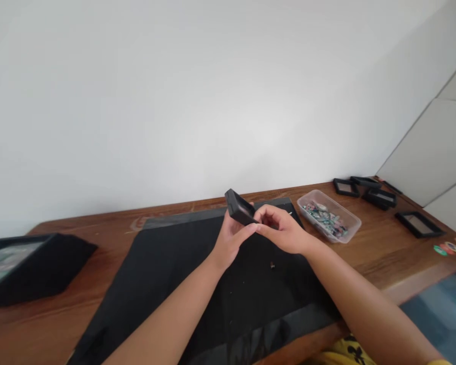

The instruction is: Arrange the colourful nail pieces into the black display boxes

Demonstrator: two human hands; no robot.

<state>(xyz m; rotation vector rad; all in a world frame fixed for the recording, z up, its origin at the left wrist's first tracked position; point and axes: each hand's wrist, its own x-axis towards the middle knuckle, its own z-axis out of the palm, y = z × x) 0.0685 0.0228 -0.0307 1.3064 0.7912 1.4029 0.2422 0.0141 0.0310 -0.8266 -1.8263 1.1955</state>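
Note:
A small black square frame box [238, 207] is held up over the black mat [167, 274] in the middle of the wooden table. My left hand [230, 241] grips it from below, fingers closed on its lower edge. Beside it, my right hand [281, 228] has its fingers curled and pinches the box's near corner. Both hands meet just above the mat's far half.
A clear plastic tub [348, 219] of small coloured pieces stands right of the mat. Several black frame boxes [380, 196] lie at the far right, with coloured stickers [448, 248] near the table edge. A black tray [30, 266] sits at the left. A tiny dark bit [272, 264] lies on the mat.

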